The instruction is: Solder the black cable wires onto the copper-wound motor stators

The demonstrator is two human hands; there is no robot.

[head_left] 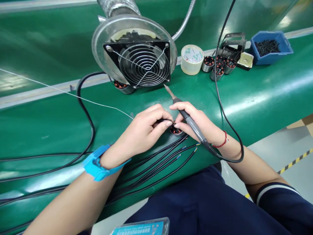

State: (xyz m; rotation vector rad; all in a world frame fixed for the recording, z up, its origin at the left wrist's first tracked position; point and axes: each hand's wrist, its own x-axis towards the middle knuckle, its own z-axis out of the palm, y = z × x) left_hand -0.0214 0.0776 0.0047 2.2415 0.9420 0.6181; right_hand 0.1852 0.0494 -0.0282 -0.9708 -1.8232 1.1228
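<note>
Head view: I take the small round stator with a black core and orange windings (176, 130) as landmark; it lies between both hands, over the green tabletop (261, 91). The left hand (153, 127) pinches a thin black cable (160, 121) at its rim. The right hand (199, 120) has its grip around the grey-and-black pen-shaped soldering iron (194, 127), fingertips by the stator, iron tip pointing beyond it. I advise: seat the cable end steadily first; treat the tip as hot and angle it clear of fingers.
</note>
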